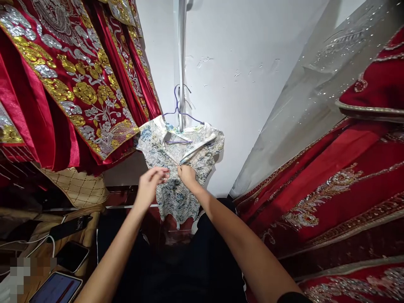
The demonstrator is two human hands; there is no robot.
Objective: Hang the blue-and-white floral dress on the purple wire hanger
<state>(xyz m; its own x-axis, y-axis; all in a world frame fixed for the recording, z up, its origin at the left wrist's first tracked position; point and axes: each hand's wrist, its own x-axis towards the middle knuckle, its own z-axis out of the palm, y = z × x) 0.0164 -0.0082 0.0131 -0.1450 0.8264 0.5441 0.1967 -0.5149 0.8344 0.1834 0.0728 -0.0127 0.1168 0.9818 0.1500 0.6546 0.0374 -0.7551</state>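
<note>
red sequined garment [85, 84] far left; left hand [150, 182] loosely open, near floral top [178, 198], which hangs mid-view on purple hanger [170, 112]; right hand [187, 174] pinches top at neckline base; red beaded fabric [334, 189] far right.

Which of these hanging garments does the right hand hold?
The pale fabric blouse with blue-grey flowers, on the slim purple hanger. The right hand pinches its neckline; the red embroidered garments hang untouched.

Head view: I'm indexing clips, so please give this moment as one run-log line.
floral top: on purple hanger | right hand: pinching the top's front | left hand: close beside, contact unclear
</note>
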